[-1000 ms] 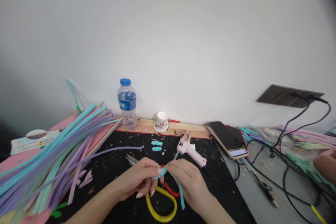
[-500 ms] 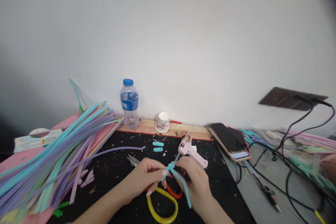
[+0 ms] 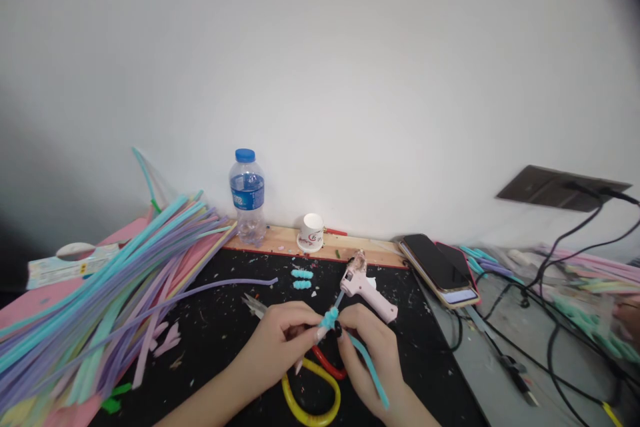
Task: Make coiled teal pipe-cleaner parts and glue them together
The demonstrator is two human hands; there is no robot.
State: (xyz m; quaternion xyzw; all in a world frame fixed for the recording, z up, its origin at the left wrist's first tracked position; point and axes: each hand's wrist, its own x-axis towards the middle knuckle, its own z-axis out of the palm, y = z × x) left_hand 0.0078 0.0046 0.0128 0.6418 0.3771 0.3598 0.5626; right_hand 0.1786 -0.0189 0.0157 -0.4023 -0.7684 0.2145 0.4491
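A light-blue pipe cleaner [image 3: 369, 367] is pinched between my two hands, its near end bunched into a small coil and its loose tail hanging over my right palm. My left hand [image 3: 285, 333] grips the coil from the left with thumb and forefinger. From the other side, my right hand [image 3: 374, 347] presses thumb and fingers on the same piece. Beneath them lie scissors [image 3: 313, 407] with a yellow and a red handle loop, blades pointing up-left. Two small coiled blue pieces [image 3: 302, 279] rest beyond my hands. A pink glue gun [image 3: 370, 290] lies just past my right hand.
A heap of pastel pipe cleaners [image 3: 125, 300] spreads on the left. Along the wall stand a water bottle [image 3: 247, 200] and a paper cup [image 3: 311, 233]. Stacked phones [image 3: 440, 267] and black cables [image 3: 550, 340] lie on the right, below a wall socket [image 3: 555, 187].
My right fingers have closed in on the coil, and the pipe cleaner's loose tail has swung to the right. The coil has shifted slightly right.
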